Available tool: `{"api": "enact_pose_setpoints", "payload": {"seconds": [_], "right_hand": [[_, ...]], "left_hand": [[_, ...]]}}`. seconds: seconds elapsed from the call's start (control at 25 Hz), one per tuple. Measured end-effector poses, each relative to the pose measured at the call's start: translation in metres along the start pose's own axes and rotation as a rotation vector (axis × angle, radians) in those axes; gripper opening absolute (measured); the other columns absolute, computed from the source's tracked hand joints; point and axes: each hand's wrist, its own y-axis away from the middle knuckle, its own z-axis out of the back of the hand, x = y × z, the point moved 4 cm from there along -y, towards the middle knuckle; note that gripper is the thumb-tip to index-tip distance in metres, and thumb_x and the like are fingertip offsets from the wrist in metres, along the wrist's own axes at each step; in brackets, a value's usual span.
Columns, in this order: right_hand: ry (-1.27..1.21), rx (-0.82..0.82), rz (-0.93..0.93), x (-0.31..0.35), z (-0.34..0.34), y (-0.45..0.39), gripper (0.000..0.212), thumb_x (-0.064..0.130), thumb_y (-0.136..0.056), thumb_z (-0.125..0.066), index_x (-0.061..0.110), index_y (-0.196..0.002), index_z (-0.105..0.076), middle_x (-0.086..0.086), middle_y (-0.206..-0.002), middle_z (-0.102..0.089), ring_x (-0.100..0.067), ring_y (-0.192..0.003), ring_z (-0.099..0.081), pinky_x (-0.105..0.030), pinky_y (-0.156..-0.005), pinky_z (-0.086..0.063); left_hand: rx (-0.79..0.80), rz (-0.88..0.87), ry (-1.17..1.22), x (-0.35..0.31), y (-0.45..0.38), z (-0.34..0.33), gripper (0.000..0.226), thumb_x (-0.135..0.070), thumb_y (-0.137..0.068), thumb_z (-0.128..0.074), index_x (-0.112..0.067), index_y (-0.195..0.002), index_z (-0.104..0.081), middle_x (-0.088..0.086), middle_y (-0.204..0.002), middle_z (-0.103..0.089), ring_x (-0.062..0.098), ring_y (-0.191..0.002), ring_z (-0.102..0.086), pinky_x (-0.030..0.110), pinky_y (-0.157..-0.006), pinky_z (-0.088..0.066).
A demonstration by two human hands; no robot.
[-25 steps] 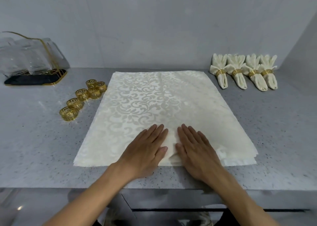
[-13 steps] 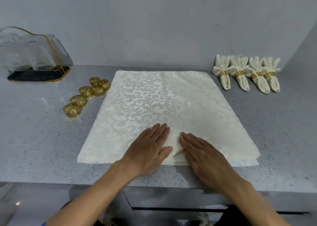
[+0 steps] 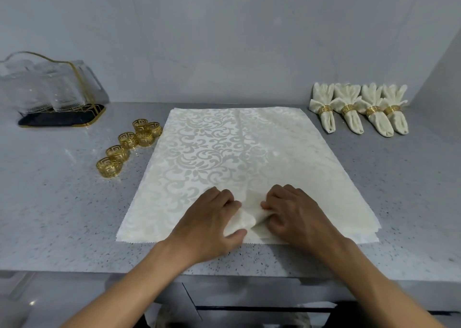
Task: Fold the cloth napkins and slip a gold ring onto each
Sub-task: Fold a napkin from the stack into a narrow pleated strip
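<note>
On the far left of the worktop [image 3: 62, 203] stands a clear holder with gold trim [image 3: 50, 90], and the loose gold rings [image 3: 129, 148] lie just left of the napkin stack [image 3: 237, 158], well apart from the hands. The napkins lie flat in the middle, reaching close to the near edge. A second ago both hands lay flat and straight-fingered on the near middle of the top napkin; now the left hand [image 3: 212, 225] and the right hand [image 3: 296, 218] have curled their fingers and pinch a small bunch of cloth up between them. That looks like the start of gathering the top napkin for a fold, with no ring on it yet. At the far right, four finished napkins [image 3: 359, 110] lie in a row, each already ringed. Bare worktop to the left and right of the stack gives room; the near edge sits just under the wrists, so cloth drawn toward the person could slip off.
</note>
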Motion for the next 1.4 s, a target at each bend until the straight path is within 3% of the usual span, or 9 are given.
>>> {"api": "enact_pose_setpoints", "payload": {"seconds": [0.16,0.28,0.4,0.52,0.6,0.8,1.0,1.24,1.4], "right_hand": [[-0.042,-0.080,-0.024,-0.005,0.002,0.002,0.030,0.020,-0.077,-0.046,0.019,-0.088,-0.075,0.009,-0.083,-0.063,-0.014,-0.068,-0.053,-0.024,-0.062,-0.038],[-0.061,-0.073,-0.018,-0.006,0.002,-0.003,0.031,0.021,-0.079,-0.044,0.021,-0.089,-0.074,0.007,-0.075,-0.063,-0.016,-0.063,-0.055,-0.028,-0.058,-0.037],[-0.093,-0.042,-0.027,-0.009,0.008,-0.011,0.027,0.019,-0.083,-0.049,0.024,-0.096,-0.071,0.009,-0.082,-0.068,-0.015,-0.070,-0.060,-0.028,-0.062,-0.037],[-0.384,0.030,-0.226,-0.023,0.014,-0.015,0.014,0.018,-0.089,-0.063,0.027,-0.101,-0.065,0.018,-0.091,-0.067,-0.002,-0.080,-0.059,-0.014,-0.069,-0.041],[-0.489,-0.037,-0.335,-0.032,0.012,-0.013,0.009,0.021,-0.087,-0.070,0.028,-0.089,-0.065,0.016,-0.081,-0.067,0.000,-0.079,-0.060,-0.011,-0.066,-0.041],[-0.184,-0.123,-0.267,-0.042,0.006,0.009,0.006,0.023,-0.089,-0.071,0.025,-0.092,-0.077,0.022,-0.076,-0.063,-0.005,-0.080,-0.058,-0.012,-0.069,-0.040],[0.125,-0.139,-0.049,-0.037,0.000,0.035,0.033,0.032,-0.096,-0.050,0.015,-0.112,-0.074,0.000,-0.120,-0.071,-0.028,-0.119,-0.062,-0.045,-0.096,-0.050],[0.144,-0.015,-0.157,0.006,0.009,0.025,0.051,0.040,-0.099,-0.033,0.009,-0.126,-0.064,-0.014,-0.144,-0.051,-0.026,-0.135,-0.047,-0.042,-0.117,-0.032],[0.024,0.198,-0.081,0.039,-0.013,0.011,0.067,0.061,-0.095,-0.007,0.034,-0.156,-0.017,0.007,-0.164,-0.010,-0.019,-0.151,-0.011,-0.032,-0.122,-0.006]], "left_hand": [[0.006,-0.030,-0.095,-0.008,-0.001,0.003,0.042,-0.034,-0.070,-0.050,-0.020,-0.108,-0.062,-0.007,-0.090,-0.058,0.015,-0.081,-0.054,0.032,-0.106,-0.038],[-0.022,0.093,0.028,-0.008,0.002,0.006,0.019,-0.026,-0.078,-0.059,-0.026,-0.097,-0.060,-0.011,-0.080,-0.056,0.010,-0.069,-0.049,0.025,-0.071,-0.041],[0.037,0.395,0.366,0.010,-0.011,0.014,0.009,-0.029,-0.088,-0.063,-0.021,-0.084,-0.062,-0.008,-0.071,-0.061,0.010,-0.063,-0.055,0.025,-0.058,-0.039],[0.118,0.703,0.807,0.043,-0.027,0.009,0.019,-0.025,-0.084,-0.073,-0.007,-0.083,-0.069,-0.002,-0.074,-0.068,0.014,-0.068,-0.064,0.031,-0.065,-0.049],[0.088,0.754,0.886,0.053,-0.033,0.006,0.017,-0.024,-0.081,-0.076,-0.018,-0.097,-0.072,-0.002,-0.095,-0.074,0.015,-0.084,-0.070,0.038,-0.081,-0.056],[-0.002,0.562,0.513,0.047,-0.030,0.000,0.038,-0.035,-0.083,-0.072,-0.039,-0.113,-0.048,-0.012,-0.093,-0.053,0.002,-0.083,-0.052,0.030,-0.069,-0.043],[-0.147,0.062,0.064,0.040,-0.035,0.002,0.017,-0.031,-0.086,-0.072,-0.031,-0.102,-0.068,-0.012,-0.111,-0.053,0.012,-0.100,-0.047,0.031,-0.078,-0.031],[-0.148,0.138,0.224,0.048,-0.029,-0.011,0.006,-0.035,-0.091,-0.067,-0.032,-0.096,-0.067,-0.020,-0.102,-0.062,0.008,-0.098,-0.052,0.038,-0.083,-0.040],[-0.154,0.206,0.417,0.054,-0.021,-0.014,0.017,-0.047,-0.086,-0.065,-0.034,-0.095,-0.059,-0.020,-0.103,-0.064,0.006,-0.098,-0.057,0.045,-0.088,-0.046]]}}
